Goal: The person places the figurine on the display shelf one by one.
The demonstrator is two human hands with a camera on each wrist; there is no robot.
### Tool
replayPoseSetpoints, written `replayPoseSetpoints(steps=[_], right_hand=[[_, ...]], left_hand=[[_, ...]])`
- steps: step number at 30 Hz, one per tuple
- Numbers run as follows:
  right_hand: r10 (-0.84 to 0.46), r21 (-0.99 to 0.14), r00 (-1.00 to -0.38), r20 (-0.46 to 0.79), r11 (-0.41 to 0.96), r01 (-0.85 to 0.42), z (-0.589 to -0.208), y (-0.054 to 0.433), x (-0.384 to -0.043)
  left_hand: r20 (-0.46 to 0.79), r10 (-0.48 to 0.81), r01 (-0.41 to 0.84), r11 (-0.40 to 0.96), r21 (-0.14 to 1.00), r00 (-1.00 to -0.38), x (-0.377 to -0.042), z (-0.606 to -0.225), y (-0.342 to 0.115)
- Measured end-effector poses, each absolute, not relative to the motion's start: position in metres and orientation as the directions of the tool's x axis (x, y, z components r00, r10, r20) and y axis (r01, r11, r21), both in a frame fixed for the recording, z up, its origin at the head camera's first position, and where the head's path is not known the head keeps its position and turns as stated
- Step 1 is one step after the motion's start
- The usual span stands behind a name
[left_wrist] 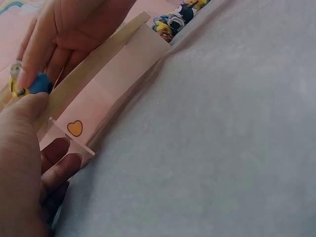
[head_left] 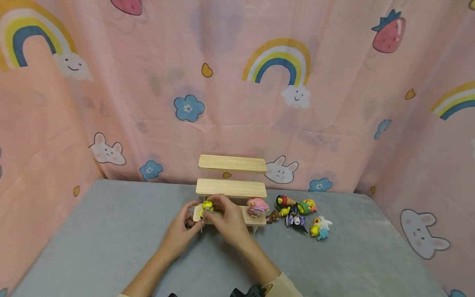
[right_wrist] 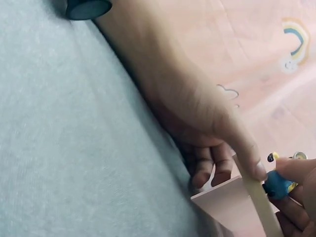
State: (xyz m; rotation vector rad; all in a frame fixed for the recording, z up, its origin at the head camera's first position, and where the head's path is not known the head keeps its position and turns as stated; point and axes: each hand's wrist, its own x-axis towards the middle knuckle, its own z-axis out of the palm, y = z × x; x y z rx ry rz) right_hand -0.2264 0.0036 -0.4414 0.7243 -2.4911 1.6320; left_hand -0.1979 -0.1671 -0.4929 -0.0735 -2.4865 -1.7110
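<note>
A yellow and blue minion figure stands at the left end of the lowest tier of a three-tier wooden display shelf. My right hand pinches it from the right between thumb and fingers. From the left, my left hand closes thumb and index finger around it, with the thumb tip at the figure's foot and the tier's front edge. In the left wrist view, other left fingers curl below the tier beside a clear leg. The figure's blue body shows between both hands in the right wrist view.
A pink-topped figure occupies the right end of the same tier. Right of the shelf, several small figures lie close together on the grey cloth. Behind everything hangs a pink patterned curtain.
</note>
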Motion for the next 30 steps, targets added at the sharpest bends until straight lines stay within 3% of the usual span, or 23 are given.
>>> replayPoseSetpoints(steps=[10, 17, 30], right_hand=[[-0.286, -0.761, -0.857, 0.428, 0.398, -0.513, -0.451, 0.001, -0.226], [-0.179, -0.652, -0.839, 0.514, 0.554, -0.518, -0.458, -0.008, -0.226], [-0.201, -0.546, -0.773, 0.602, 0.602, -0.582, -0.464, -0.008, -0.227]], left_hand=[[0.132, -0.02, 0.116, 0.359, 0.926, -0.991, -0.199, -0.494, -0.164], [0.146, -0.016, 0.13, 0.361, 0.924, -0.989, -0.199, -0.495, -0.164], [0.133, -0.03, 0.113, 0.363, 0.925, -0.991, -0.199, -0.496, -0.169]])
